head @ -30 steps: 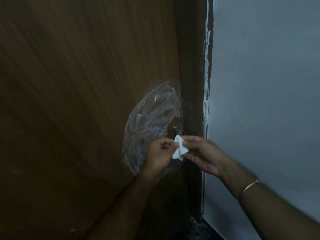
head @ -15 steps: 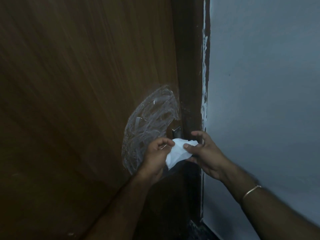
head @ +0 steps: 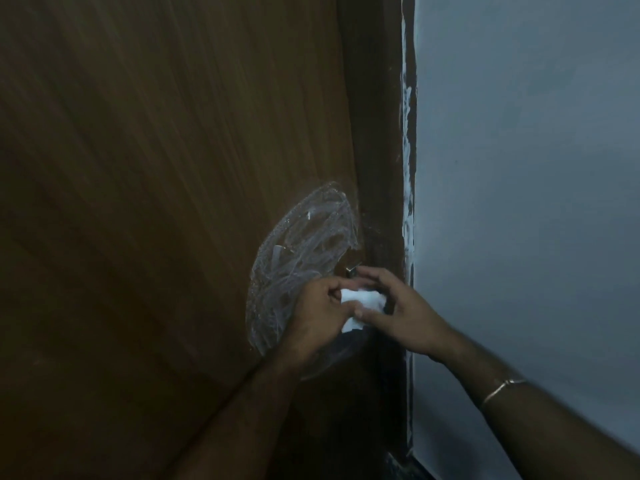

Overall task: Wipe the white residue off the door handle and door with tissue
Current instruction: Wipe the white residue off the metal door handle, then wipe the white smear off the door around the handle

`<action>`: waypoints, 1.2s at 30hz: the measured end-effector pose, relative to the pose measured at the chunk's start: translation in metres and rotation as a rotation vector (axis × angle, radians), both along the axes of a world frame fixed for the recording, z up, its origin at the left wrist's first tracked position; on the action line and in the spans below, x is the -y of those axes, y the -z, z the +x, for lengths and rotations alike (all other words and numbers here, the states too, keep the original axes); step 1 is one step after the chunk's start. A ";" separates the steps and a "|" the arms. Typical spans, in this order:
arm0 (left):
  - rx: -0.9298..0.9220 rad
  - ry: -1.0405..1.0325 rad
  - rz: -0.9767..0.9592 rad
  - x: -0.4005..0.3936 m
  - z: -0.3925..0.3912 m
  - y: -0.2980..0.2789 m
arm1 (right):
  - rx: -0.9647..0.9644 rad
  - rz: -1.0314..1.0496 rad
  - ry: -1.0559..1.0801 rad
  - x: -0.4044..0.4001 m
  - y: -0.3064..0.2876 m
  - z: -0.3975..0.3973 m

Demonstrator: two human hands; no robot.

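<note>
Now white tissue [head: 363, 299], crumpled, between both hands

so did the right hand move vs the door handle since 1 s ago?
Yes. The right hand has come up and left: fingertips now beside the door handle, previously below it. Both hands hold the tissue.

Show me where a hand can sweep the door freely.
Bare wood lies left of and above the white residue on the door. It is crowded where the left hand and right hand hold the tissue by the handle.
</note>
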State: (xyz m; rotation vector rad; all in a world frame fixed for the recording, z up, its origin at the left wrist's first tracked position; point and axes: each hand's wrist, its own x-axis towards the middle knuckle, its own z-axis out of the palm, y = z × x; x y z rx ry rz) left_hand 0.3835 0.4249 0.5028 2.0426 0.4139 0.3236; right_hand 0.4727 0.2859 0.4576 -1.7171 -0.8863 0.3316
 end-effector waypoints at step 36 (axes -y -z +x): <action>-0.232 0.078 0.525 -0.005 0.014 0.066 | 0.445 0.092 0.882 -0.084 -0.034 0.020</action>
